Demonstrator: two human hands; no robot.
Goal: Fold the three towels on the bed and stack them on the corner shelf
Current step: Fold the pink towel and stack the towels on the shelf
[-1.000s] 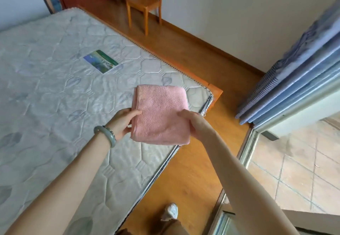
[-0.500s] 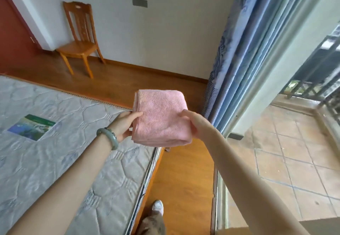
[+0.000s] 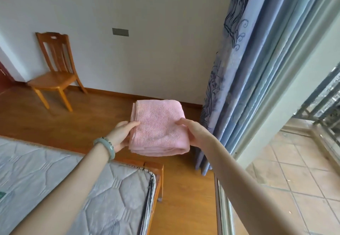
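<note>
One mattress point(image 3: 55, 188), grey and quilted, lies below and left of the left hand point(image 3: 121, 135). A green printed scrap at the mattress's far left edge is too small to read. One wooden chair point(image 3: 55, 73) stands against the wall, well apart from that hand, up and to its left. One grey wall plate point(image 3: 120, 32) sits high above the same hand. One pale green bracelet point(image 3: 107, 145) circles the left wrist.

The left hand grips the left edge of one folded pink towel point(image 3: 158, 131), thumb on top. The right hand point(image 3: 195, 133) grips the right edge the same way. The towel is held flat in the air between the two hands, over the wooden floor point(image 3: 184, 198), beyond the one bed-frame corner point(image 3: 156, 168) in view.

One blue patterned curtain point(image 3: 239, 87) hangs just right of the right hand. Farther right lie a tiled floor point(image 3: 294, 170) and one metal railing point(image 3: 322, 102).
</note>
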